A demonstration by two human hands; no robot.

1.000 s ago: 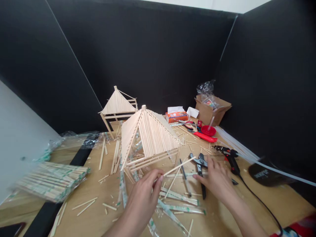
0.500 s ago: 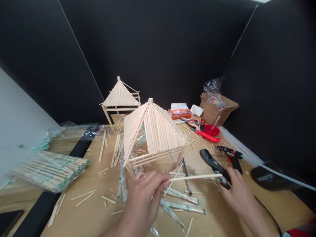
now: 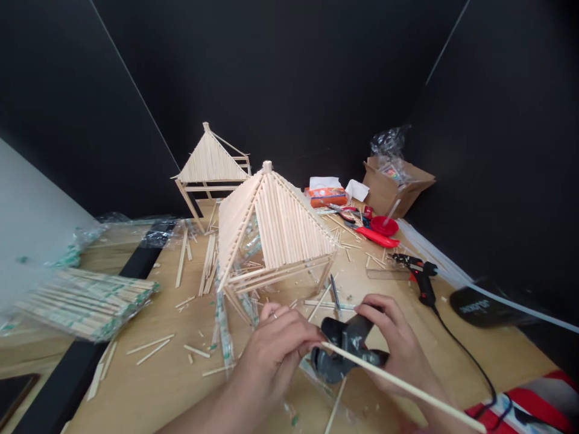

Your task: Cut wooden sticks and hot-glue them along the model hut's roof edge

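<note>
My left hand (image 3: 283,337) is closed, pinching one end of a thin wooden chopstick (image 3: 398,381). The stick slants down to the right, passing in front of my right hand (image 3: 395,337). That hand is wrapped round a black hand tool (image 3: 357,334), whose rounded end lies close to my left fingertips and the stick's held end. Motion and the fingers hide the tool's exact kind. Just beyond my hands stands a model house (image 3: 289,229) of sticks, its pitched roof partly covered, with an open gap in the front slope.
A second stick model (image 3: 210,160) stands behind on the left. Wrapped chopsticks (image 3: 90,301) lie at left. A glue gun (image 3: 423,280), red-handled pliers (image 3: 377,237), a tissue pack (image 3: 326,194) and a cardboard box (image 3: 398,184) are at right. Loose sticks and wrappers litter the table.
My right hand has brought the black tool left and turned it, up beside my left hand. The chopstick has swung from nearly level to slanting down rightward. The view has shifted slightly.
</note>
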